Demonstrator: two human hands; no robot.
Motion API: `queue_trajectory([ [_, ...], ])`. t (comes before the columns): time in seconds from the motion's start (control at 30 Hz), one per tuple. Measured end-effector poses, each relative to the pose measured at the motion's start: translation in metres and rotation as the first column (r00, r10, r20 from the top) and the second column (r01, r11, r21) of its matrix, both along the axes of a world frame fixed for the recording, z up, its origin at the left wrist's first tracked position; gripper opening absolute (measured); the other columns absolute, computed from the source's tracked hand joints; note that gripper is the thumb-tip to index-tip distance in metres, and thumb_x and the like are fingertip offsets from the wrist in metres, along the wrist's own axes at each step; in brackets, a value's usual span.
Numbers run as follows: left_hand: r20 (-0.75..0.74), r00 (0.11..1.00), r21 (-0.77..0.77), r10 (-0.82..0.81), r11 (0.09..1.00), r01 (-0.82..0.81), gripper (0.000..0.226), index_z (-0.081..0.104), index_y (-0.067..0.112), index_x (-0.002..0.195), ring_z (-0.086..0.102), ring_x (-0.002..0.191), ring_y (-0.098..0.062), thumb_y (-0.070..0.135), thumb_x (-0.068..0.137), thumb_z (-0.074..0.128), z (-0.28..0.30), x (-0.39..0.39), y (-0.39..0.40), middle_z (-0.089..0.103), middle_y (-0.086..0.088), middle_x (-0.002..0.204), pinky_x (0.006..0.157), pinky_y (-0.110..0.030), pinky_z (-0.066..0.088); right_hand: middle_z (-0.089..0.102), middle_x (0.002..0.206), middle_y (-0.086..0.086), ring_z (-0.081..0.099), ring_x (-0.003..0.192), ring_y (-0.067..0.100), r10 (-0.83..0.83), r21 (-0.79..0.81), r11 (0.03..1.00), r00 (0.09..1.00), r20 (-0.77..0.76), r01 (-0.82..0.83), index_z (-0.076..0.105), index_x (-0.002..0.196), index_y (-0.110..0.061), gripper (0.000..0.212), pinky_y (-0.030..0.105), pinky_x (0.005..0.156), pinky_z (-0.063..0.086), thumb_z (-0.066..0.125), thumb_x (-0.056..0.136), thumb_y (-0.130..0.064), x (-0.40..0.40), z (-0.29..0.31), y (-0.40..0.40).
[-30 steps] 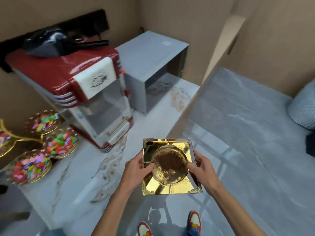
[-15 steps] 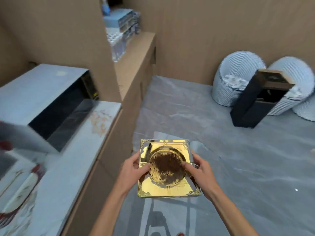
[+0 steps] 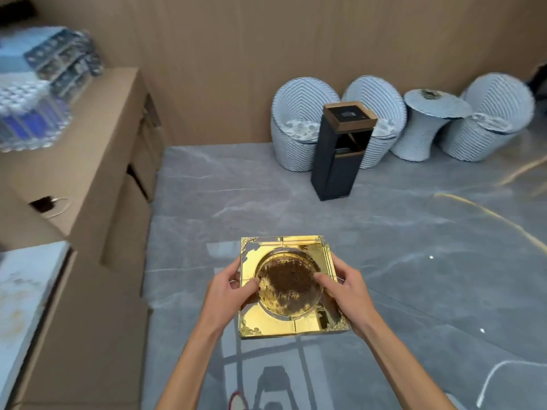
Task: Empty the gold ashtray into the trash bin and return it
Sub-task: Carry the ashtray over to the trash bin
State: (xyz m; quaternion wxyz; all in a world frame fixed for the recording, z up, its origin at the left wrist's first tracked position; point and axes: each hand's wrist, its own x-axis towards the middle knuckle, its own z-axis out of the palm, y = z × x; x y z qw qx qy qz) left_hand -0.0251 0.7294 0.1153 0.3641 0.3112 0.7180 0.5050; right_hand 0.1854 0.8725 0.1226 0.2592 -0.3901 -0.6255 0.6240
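A square gold ashtray (image 3: 284, 324) with a round bowl full of brown ash is held level in front of me, over the grey floor. My left hand (image 3: 228, 288) grips its left edge, thumb on the bowl's rim. My right hand (image 3: 346, 291) grips its right edge the same way. A tall black trash bin (image 3: 337, 161) with a brown-rimmed top and a side opening stands on the floor ahead, slightly right, well beyond the ashtray.
Brown cabinets (image 3: 97, 179) run along the left with packs of bottles (image 3: 32, 113) on top. A white counter edge (image 3: 23, 291) shows at lower left. Striped white-grey round chairs (image 3: 299, 125) and a stool (image 3: 426, 125) stand behind the bin against the wall.
The view has swung right, away from the red popcorn machine and counter. The bin and chairs are now more central and closer. Both hands keep the same hold on the ashtray.
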Motion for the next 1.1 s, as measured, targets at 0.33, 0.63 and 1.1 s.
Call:
queue_trajectory([
  [0.33,-0.043,0.981,-0.023,-0.192,0.981,0.191,0.052,0.061,0.032,0.138,0.072,0.084,-0.003,0.021,0.089,0.076,-0.02,-0.01,0.179,0.08,0.006,0.1,0.065,-0.01,0.055,0.081,0.105,-0.016,0.076,0.096,0.005,-0.214,-0.043,0.976,0.977,0.009,0.215,0.069,0.123,-0.033,0.036,0.016,0.071,0.059,0.064,0.098,-0.008,0.015,-0.017,0.13],
  [0.63,0.01,0.969,-0.044,-0.248,0.968,0.248,0.07,0.048,0.03,0.151,0.066,0.09,-0.03,0.032,0.086,0.075,-0.031,-0.049,0.376,0.069,-0.005,0.097,0.086,-0.041,0.058,0.078,0.112,-0.023,0.073,0.1,-0.003,-0.304,-0.044,0.951,0.952,0.04,0.305,0.064,0.124,-0.043,0.041,0.012,0.075,0.057,0.066,0.098,-0.011,-0.019,-0.013,0.306],
  [1.1,0.063,0.957,-0.073,-0.283,0.955,0.287,0.068,0.045,0.027,0.154,0.066,0.096,-0.048,0.028,0.092,0.074,-0.029,-0.055,0.597,0.064,-0.024,0.102,0.09,-0.063,0.054,0.072,0.111,-0.037,0.067,0.102,-0.014,-0.309,-0.055,0.948,0.948,0.081,0.314,0.058,0.126,-0.051,0.043,0.002,0.073,0.051,0.067,0.098,-0.02,-0.024,-0.03,0.53],
])
